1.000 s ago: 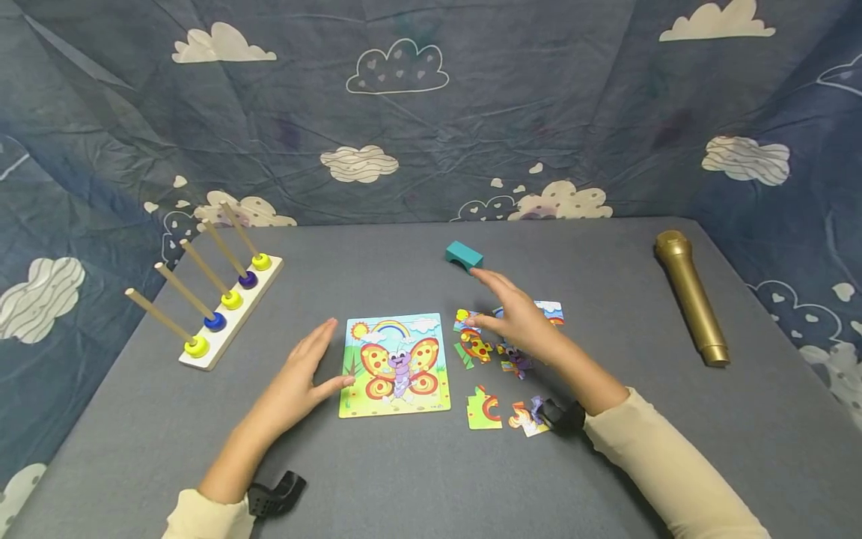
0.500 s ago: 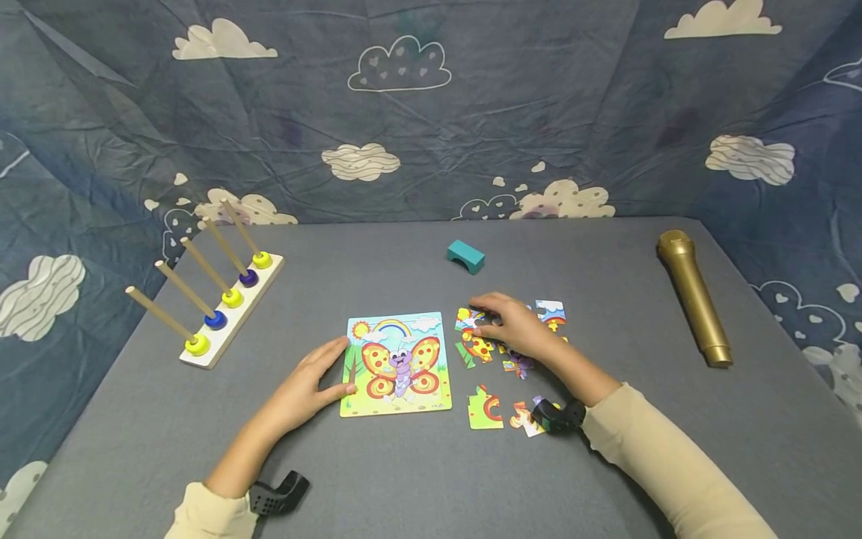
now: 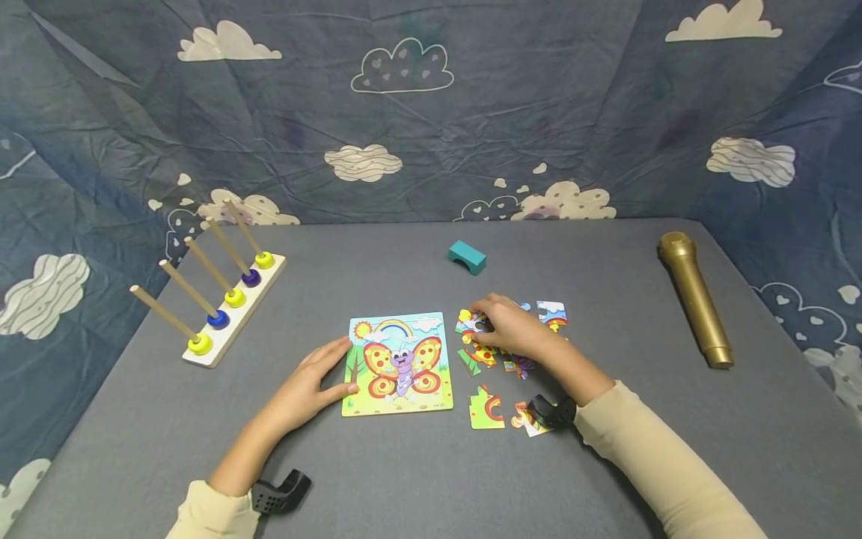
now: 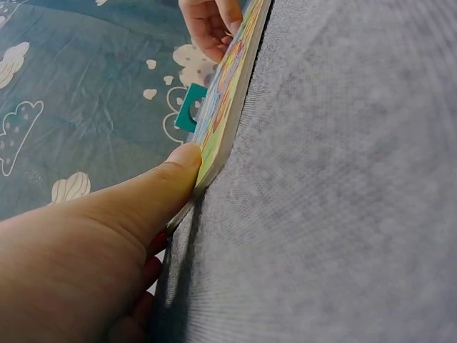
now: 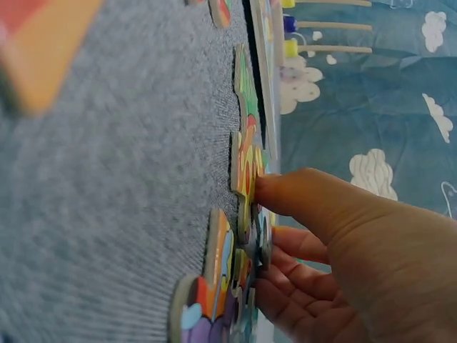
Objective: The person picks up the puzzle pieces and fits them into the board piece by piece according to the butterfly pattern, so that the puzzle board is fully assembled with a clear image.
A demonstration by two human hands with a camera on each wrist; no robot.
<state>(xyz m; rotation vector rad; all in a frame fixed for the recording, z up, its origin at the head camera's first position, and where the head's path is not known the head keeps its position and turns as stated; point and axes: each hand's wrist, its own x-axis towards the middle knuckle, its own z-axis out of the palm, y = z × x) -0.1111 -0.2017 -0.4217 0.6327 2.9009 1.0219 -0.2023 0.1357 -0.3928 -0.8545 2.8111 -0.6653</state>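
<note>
A square butterfly puzzle picture [image 3: 402,400] lies flat in mid-table. My left hand [image 3: 301,391] rests at its left side, fingers extended; in the left wrist view the thumb [image 4: 175,171] presses the picture's edge. To the right, my right hand [image 3: 515,329] is low over a cluster of loose jigsaw pieces. Its thumb [image 5: 285,191] touches a yellow-and-red jigsaw piece [image 5: 245,171], with the other fingers curled at the far side, pinching at the pieces. The palm hides part of the cluster. A sun piece [image 3: 465,317] shows beside the fingertips.
Nearer me lie a green jigsaw piece [image 3: 485,414] and another piece [image 3: 521,418] partly under the right wrist's camera. A teal arch block [image 3: 468,257] stands behind the hand. A peg stand [image 3: 236,307] with rings is at left, a gold microphone [image 3: 697,299] at right.
My right hand has come down and back from near the teal block to the pieces, its fingers closing in. The yellow-and-red piece has shifted slightly. My left hand has settled onto the picture's edge.
</note>
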